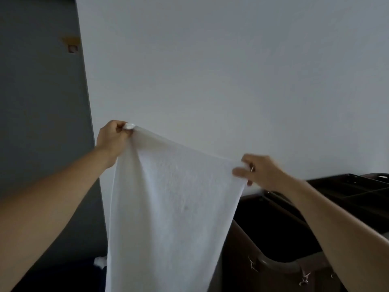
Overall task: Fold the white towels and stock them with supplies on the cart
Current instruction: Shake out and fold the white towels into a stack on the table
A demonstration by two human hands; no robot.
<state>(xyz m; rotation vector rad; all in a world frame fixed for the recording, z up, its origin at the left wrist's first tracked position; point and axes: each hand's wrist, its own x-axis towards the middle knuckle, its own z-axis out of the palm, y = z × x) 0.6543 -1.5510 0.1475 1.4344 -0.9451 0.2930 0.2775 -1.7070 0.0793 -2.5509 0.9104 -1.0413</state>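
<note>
The fingers [120, 125] of the left hand [113, 139] are curled tight on one upper corner of a single white towel [168, 203], and a small tuft of cloth pokes out above the knuckles. The right hand [262, 172], slightly blurred, pinches the other upper corner between thumb and fingers. Both hands are raised in front of the person, the left higher than the right, so the towel's top edge slopes down toward the right. The towel hangs open and unfolded between the two hands, and its lower end runs out of view at the bottom. One dark cart [273, 232] stands low on the right under the right forearm, with one compartmented tray [357, 189] on top. A pale wall [210, 60] is behind. One grey panel [42, 102] is on the left, and one small white scrap [99, 261] lies low beside the towel.
</note>
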